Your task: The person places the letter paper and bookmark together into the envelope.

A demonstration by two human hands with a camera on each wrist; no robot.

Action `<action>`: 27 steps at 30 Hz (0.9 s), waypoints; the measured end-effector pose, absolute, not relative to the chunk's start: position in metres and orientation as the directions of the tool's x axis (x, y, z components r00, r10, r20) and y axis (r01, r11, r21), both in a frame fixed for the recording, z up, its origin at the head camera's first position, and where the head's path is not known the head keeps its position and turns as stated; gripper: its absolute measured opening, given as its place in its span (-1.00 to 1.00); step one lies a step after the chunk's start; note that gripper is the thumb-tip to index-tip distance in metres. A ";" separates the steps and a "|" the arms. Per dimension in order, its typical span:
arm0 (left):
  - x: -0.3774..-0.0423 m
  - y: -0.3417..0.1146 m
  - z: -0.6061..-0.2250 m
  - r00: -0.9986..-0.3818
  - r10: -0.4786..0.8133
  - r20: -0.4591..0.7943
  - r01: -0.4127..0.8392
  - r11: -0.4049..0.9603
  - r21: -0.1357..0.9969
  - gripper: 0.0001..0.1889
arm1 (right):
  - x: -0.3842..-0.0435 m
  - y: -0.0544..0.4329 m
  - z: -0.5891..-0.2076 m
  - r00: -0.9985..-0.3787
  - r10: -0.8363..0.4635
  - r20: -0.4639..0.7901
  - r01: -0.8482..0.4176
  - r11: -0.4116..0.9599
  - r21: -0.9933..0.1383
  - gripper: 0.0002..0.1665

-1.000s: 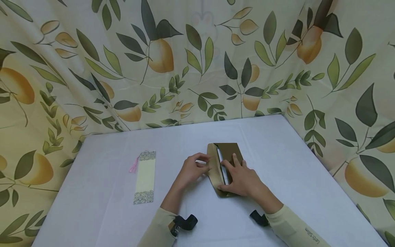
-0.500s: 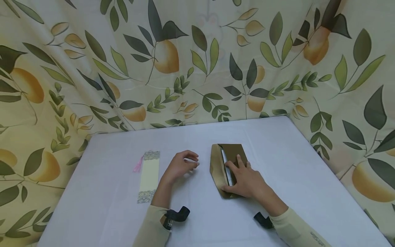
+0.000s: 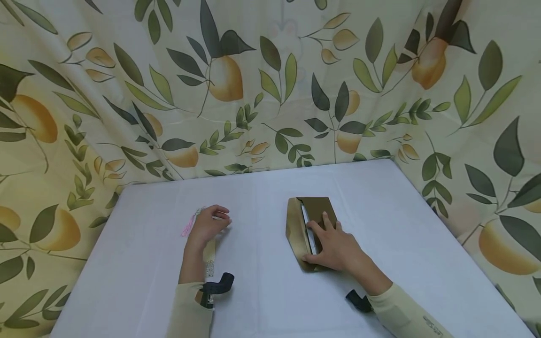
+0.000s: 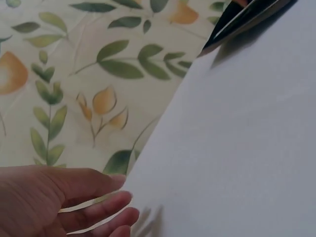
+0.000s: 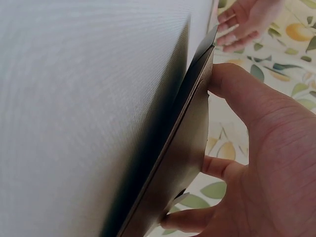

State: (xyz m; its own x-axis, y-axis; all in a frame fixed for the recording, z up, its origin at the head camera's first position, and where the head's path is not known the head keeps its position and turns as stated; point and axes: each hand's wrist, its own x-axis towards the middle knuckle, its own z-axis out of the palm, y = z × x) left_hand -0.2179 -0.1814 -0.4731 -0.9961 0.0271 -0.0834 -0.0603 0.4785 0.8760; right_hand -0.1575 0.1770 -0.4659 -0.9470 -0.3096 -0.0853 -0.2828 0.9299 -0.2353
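My right hand (image 3: pixel 334 244) rests with spread fingers on a gold-brown envelope (image 3: pixel 313 206), whose flap (image 3: pixel 295 232) lies folded back to the left. Something white (image 3: pixel 305 217) shows in its opening. In the right wrist view the thumb and fingertips touch the envelope (image 5: pixel 185 138) from above. My left hand (image 3: pixel 207 227) hovers over a cream bookmark (image 3: pixel 209 253) with lacy patterned ends and a pink tassel (image 3: pixel 186 229), hiding most of it. Its fingers are loosely bent and hold nothing, as the left wrist view also shows the hand (image 4: pixel 74 202) bare.
A white cloth-covered table (image 3: pixel 262 295) lies under everything. Behind and beside it hangs a curtain (image 3: pixel 291 112) printed with fruit and leaves. A black wrist mount (image 3: pixel 220 285) sits on the left forearm, another mount (image 3: pixel 358 300) on the right.
My left hand has let go of the envelope's flap and moved left over the bookmark. The right hand has stayed on the envelope.
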 end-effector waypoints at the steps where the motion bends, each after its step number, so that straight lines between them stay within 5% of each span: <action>1: -0.217 -0.186 -0.474 -0.997 0.013 -0.081 -0.065 0.491 0.869 -0.70 | -0.158 0.177 -0.466 -0.946 -0.312 -0.084 -0.286 0.929 -0.235 0.02; 12: -0.209 -0.224 -0.474 -0.990 -0.110 -0.091 -0.140 0.626 0.767 -0.57 | -0.157 0.178 -0.465 -0.947 -0.311 -0.085 -0.284 0.930 -0.233 0.00; 21: -0.204 -0.226 -0.472 -0.959 -0.173 -0.224 -0.276 0.748 0.603 -0.15 | -0.158 0.178 -0.466 -0.945 -0.313 -0.092 -0.286 0.931 -0.227 -0.02; 27: -0.201 -0.223 -0.469 -0.952 -0.186 -0.245 -0.300 0.731 0.612 -0.07 | -0.158 0.179 -0.467 -0.945 -0.312 -0.094 -0.287 0.933 -0.216 0.02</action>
State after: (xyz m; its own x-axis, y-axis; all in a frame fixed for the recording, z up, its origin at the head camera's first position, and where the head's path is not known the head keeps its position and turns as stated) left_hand -0.2008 -0.2232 -0.4687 -0.9516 -0.1858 -0.2448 -0.3003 0.7312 0.6125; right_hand -0.1581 0.1795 -0.4674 -0.9453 -0.3125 -0.0941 -0.2871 0.9333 -0.2157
